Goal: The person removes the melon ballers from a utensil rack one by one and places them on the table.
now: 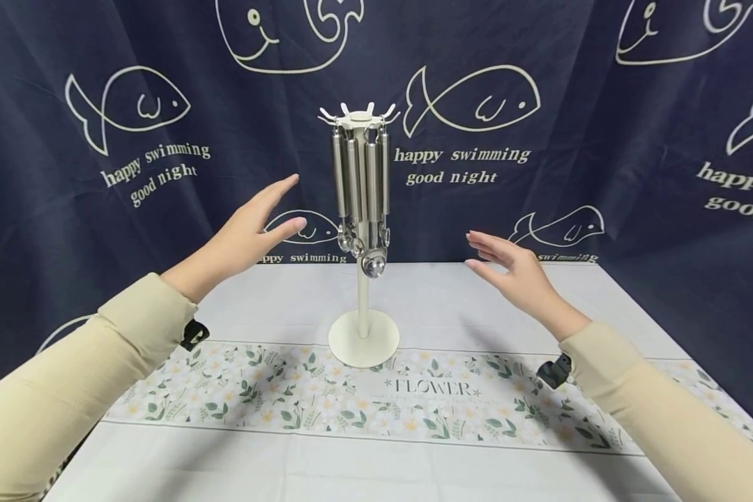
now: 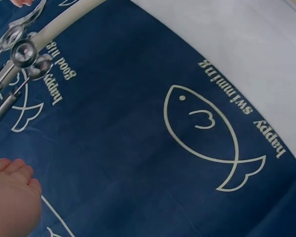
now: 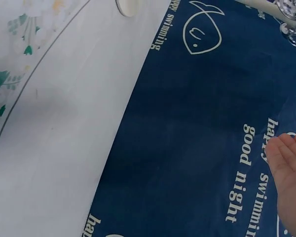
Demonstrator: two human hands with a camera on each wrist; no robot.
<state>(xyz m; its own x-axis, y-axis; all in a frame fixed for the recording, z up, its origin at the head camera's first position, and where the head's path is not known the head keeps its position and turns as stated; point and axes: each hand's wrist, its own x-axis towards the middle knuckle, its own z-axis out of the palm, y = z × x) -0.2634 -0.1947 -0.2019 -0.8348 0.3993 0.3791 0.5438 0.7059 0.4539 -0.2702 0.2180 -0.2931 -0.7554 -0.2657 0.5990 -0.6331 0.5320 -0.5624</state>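
A cream-white rack with a round base stands on the table, hooks fanned out at its top. Several measuring spoons with long metal handles hang from those hooks, bowls downward. To the left of the rack my left hand is raised in the air, fingers extended and thumb apart, holding nothing. My right hand hovers on the right side, farther from the rack, its fingers stretched toward it. In the left wrist view the spoon bowls appear at the upper left, beyond the left hand.
Under the rack lies a white tablecloth with a floral band lettered FLOWER. A dark blue curtain printed with fish outlines closes off the back and sides. Each wrist carries a dark strapped device.
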